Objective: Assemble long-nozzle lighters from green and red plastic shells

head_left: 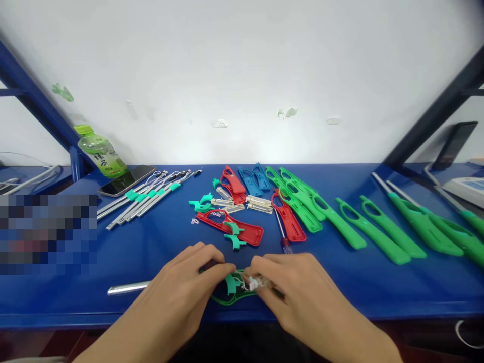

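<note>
Near the table's front edge lies a green lighter shell [230, 301] with its inside facing up, a teal trigger [231, 285] and thin white wires in it. A metal tube [127, 288] sticks out to the left, past my left hand [189, 287]. That hand's thumb and fingers close on the shell's upper left part, beside the trigger. My right hand [289, 282] pinches a clear lighter tank [260, 283] over the right part of the shell. The fingertips partly hide the wires and the tank.
Behind my hands are red shells [249, 234], teal triggers [235, 242], clear tanks [259, 204], blue shells [249, 181] and a screwdriver [286, 246]. Green shells [374, 237] spread right. Metal tubes [145, 204], a phone [126, 180] and a bottle [103, 155] stand or lie left.
</note>
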Tool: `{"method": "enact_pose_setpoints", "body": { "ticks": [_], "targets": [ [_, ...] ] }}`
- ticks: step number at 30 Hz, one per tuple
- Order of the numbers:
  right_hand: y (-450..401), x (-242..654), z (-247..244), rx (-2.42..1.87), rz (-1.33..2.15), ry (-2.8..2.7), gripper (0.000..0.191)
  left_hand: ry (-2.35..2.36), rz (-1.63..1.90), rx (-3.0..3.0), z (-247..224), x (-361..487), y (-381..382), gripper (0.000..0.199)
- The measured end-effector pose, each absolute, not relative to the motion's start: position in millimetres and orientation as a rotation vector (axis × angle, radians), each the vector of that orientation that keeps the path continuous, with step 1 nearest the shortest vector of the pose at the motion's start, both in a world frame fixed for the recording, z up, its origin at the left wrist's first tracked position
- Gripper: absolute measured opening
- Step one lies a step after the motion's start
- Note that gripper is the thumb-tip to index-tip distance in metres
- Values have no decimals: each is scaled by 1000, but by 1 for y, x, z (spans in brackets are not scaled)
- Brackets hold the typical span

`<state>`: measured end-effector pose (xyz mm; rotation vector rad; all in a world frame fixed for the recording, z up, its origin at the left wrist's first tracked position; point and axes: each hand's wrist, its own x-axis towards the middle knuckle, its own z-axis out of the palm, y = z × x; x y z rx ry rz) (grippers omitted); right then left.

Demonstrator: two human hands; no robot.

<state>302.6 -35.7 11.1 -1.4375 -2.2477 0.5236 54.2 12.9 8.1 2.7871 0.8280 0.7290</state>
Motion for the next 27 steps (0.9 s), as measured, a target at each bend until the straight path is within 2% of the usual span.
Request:
{"method": "enact_pose_setpoints", "body": {
  "ticks": [9, 14, 24, 27],
  "targets": [
    [-34, 301, 2, -1376, 678, -2118, 22, 913, 734, 2552, 11, 59, 15, 27],
    [-35, 302, 4, -1362, 663, -2129, 22, 920, 685, 2616, 11, 59, 14, 32],
    [-33, 301, 6, -1361, 660, -2089, 23, 876, 678, 2780, 8, 59, 10, 55],
    [-35, 301, 6, -1375, 681, -2088, 22, 901, 645, 2701, 11, 62, 9, 43]
  ]
}}
